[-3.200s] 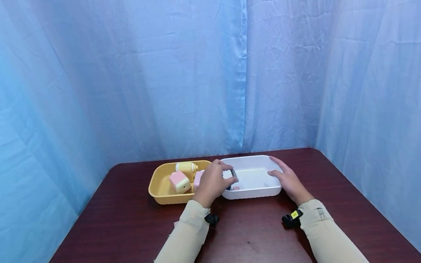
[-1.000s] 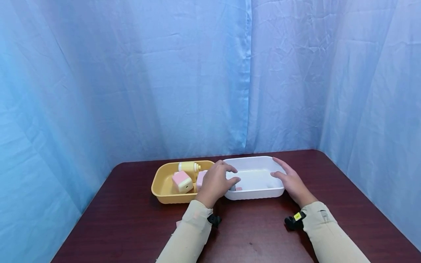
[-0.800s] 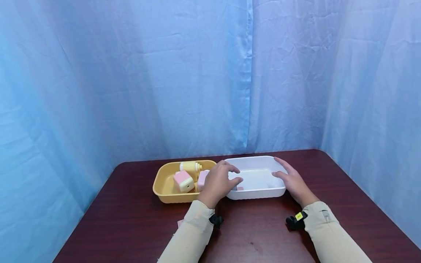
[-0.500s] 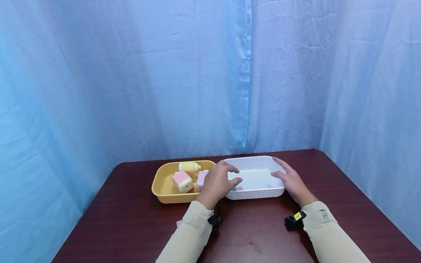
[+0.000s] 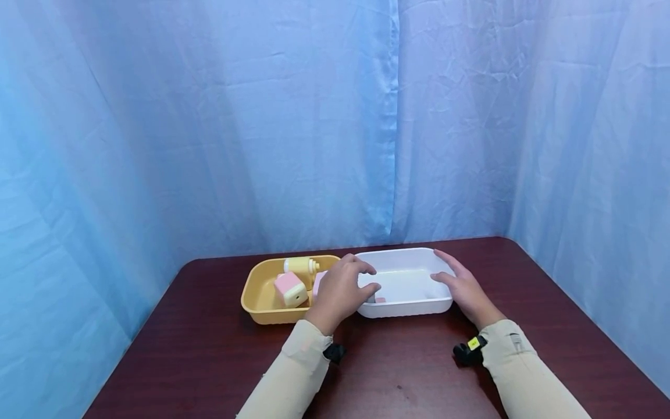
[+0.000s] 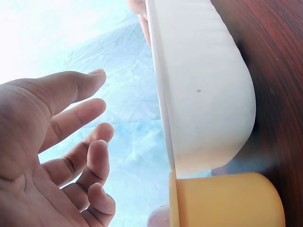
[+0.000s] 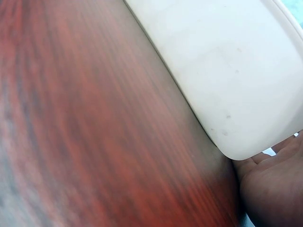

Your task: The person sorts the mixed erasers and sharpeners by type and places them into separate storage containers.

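In the head view my left hand (image 5: 339, 291) hovers over the meeting ends of the two trays, thumb and fingers apart with nothing between them. The left wrist view shows its fingers loosely bent. My right hand (image 5: 467, 291) holds the right end of the white tray (image 5: 403, 309), thumb over the rim and fingers along the outside. Inside that tray, near the left fingertips, lie a small grey thing (image 5: 371, 298) and a small pink piece (image 5: 380, 300), both partly hidden.
Left of the white tray stands a yellow tray (image 5: 253, 299). It holds a yellow cylinder with white ends (image 5: 299, 266), a pink and cream block with a hole (image 5: 290, 290) and a lilac thing (image 5: 317, 283) half behind my left hand. Blue curtains (image 5: 314, 145) hang behind the table (image 5: 392, 372).
About three seconds ago my left hand pinched a dark-edged, pale thing over the white tray; it has since let go. Lately the left hand has shifted slightly left. The right hand has kept its place.
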{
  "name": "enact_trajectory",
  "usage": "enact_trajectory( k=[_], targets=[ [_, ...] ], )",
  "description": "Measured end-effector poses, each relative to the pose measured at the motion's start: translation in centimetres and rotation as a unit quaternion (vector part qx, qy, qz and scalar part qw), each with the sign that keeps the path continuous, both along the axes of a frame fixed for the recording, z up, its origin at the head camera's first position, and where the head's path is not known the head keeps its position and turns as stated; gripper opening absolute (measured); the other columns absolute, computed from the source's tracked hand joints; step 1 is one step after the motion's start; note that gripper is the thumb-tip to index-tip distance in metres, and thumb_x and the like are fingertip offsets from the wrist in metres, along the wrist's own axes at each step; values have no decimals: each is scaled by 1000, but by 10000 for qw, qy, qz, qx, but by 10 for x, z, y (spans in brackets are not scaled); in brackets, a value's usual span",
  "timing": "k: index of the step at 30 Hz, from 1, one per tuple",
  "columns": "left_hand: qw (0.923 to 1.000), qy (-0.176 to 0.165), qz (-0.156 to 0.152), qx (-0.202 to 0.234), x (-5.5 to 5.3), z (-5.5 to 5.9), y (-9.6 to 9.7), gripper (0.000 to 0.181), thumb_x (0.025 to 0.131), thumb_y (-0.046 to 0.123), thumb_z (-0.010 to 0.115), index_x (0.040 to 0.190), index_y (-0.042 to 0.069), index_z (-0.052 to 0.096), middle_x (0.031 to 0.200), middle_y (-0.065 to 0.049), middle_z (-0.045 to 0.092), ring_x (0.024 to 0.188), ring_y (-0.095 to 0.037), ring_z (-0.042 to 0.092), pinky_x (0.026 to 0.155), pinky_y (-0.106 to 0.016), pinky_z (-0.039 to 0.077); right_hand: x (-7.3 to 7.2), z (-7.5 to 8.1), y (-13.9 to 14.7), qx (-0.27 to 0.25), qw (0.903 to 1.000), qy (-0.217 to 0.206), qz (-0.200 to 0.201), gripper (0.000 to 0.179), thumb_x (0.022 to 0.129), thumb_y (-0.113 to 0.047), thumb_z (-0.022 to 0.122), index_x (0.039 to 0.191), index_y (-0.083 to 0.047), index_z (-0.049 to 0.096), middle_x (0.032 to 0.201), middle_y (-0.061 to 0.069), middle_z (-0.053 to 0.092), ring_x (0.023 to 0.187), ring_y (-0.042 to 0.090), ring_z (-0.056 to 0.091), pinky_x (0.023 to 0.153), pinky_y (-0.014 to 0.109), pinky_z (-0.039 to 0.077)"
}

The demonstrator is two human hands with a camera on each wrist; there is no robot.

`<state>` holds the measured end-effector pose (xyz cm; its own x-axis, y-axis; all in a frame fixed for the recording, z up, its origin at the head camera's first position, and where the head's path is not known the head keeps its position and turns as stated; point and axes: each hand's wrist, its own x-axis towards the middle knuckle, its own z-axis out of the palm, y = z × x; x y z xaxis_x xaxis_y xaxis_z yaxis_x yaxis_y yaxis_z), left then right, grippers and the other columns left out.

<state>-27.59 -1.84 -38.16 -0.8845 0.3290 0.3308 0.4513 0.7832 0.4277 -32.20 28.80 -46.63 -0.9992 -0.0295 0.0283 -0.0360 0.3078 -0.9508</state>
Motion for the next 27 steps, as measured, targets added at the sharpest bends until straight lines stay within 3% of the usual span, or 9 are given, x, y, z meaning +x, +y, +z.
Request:
enact_trajectory(
  k=[16, 27],
  targets=[
    [9983, 500, -126, -254, 10, 6, -13, 31, 87, 39, 83, 110, 19, 81, 109, 3, 69, 98, -15, 65, 82, -32, 56, 1, 4, -1, 60, 10000, -3, -39, 72, 103, -19, 58, 166, -24, 23, 172, 14, 19, 155, 38, 22, 122, 66, 21],
    [9976, 594, -119, -337, 19, 7, -24, 35, 85, 42, 85, 112, 19, 81, 108, 5, 67, 97, -11, 61, 80, -27, 54, 1, 1, -1, 63, 10000, 71, -18, 73, 102, -19, 60, 166, -24, 24, 172, 14, 20, 155, 36, 22, 122, 63, 21]
  ],
)
